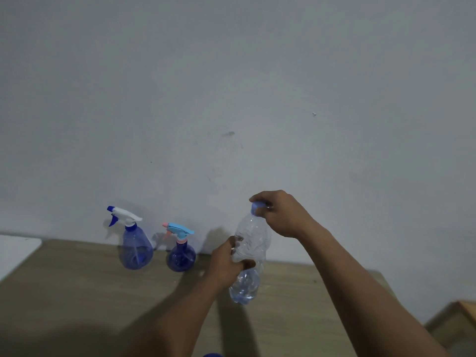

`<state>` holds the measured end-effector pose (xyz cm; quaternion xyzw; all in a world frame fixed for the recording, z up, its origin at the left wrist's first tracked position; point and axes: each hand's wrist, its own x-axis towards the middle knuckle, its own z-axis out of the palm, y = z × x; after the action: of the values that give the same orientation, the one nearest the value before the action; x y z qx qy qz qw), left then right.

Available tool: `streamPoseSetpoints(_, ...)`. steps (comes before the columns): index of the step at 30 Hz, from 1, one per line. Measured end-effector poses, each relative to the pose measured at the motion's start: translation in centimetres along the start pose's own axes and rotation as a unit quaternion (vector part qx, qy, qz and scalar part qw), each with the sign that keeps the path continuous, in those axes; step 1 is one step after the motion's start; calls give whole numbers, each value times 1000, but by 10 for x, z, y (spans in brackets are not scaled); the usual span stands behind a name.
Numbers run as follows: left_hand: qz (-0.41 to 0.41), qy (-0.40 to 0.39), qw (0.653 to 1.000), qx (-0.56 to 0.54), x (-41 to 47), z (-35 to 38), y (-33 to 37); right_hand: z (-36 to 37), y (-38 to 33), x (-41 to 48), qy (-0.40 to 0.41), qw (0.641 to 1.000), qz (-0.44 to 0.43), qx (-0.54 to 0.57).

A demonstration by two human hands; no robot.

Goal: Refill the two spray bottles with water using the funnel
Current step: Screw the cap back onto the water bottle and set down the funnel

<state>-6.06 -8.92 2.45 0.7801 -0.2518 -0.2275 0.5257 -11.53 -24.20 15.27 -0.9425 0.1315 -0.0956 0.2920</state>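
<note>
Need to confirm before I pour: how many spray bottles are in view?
2. The larger spray bottle, white-topped, stands at the back of the table; the smaller spray bottle, blue-topped, stands just right of it. None looks hidden.

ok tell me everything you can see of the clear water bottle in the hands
The water bottle is clear, thin plastic, dented and crumpled along its sides, with a blue cap on its neck. Water shows only in its lower part; the upper part looks empty. It stands nearly upright, leaning slightly, over the wooden table; whether its base touches the table cannot be told. The left hand grips its middle and the right hand pinches the cap from above.
</note>
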Motion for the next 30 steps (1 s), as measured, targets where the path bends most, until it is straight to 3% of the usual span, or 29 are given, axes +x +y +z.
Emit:
streamPoseSetpoints(9, -2, -5, 1000, -13, -1, -2, 1, -9, 13, 2, -31, 998, -32, 41)
streamPoseSetpoints(13, -2, -7, 1000, -11, 0, -3, 1, -15, 8, 6, -59, 997, -49, 1)
streamPoseSetpoints(19, -6, -19, 1000, -19, 1, -2, 4, -7, 10, 6, 29, 999, -29, -9)
streamPoseSetpoints(30, -8, -14, 1000, 5, 3, -2, 5, -9, 14, 3, 2, 999, -33, 25)
